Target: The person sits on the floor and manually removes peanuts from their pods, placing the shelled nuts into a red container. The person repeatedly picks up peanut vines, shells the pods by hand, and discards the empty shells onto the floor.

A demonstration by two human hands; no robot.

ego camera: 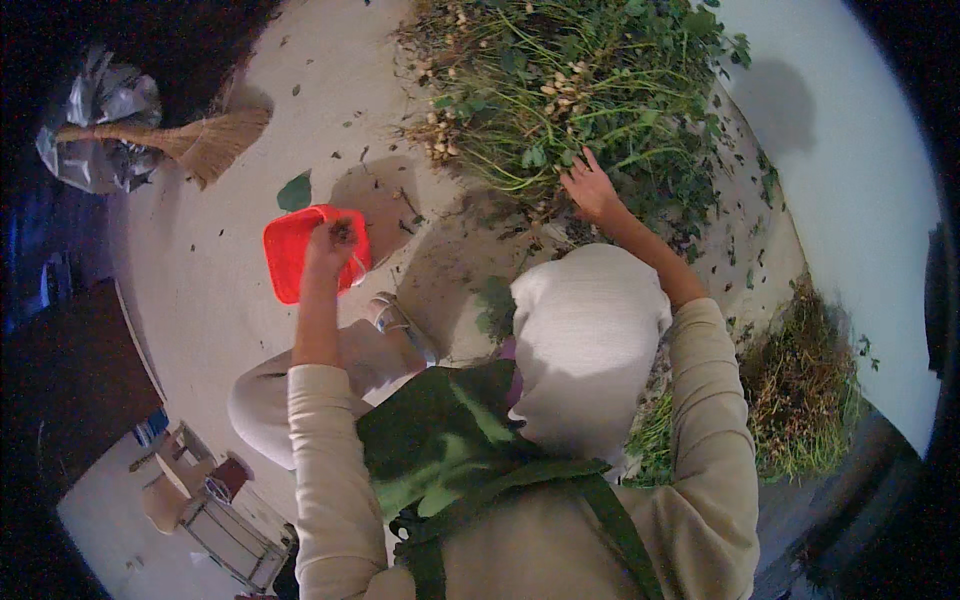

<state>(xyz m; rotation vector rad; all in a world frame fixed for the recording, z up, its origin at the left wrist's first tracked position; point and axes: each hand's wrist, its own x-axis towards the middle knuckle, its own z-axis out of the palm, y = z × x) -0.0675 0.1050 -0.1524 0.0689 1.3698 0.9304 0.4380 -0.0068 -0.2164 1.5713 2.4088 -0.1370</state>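
My left hand [328,249] is over a red plastic bucket [281,259] on the floor, left of my knee. Something small and dark shows at its blurred fingers; whether they grip it or it lies behind them, I cannot tell. A white handle curves at the bucket's right side. My right hand [592,193] touches the near edge of a large heap of pulled peanut plants [637,142], fingers apart among the stems. Clusters of pale peanut pods [564,88] hang on the roots in the heap, with more pods at its left edge.
A straw broom [217,142] and clear plastic bags [112,97] lie at the upper left. More plants [802,390] are piled by the white wall [862,187] on the right. Loose leaves and soil litter the floor. A wooden chair [180,465] stands lower left.
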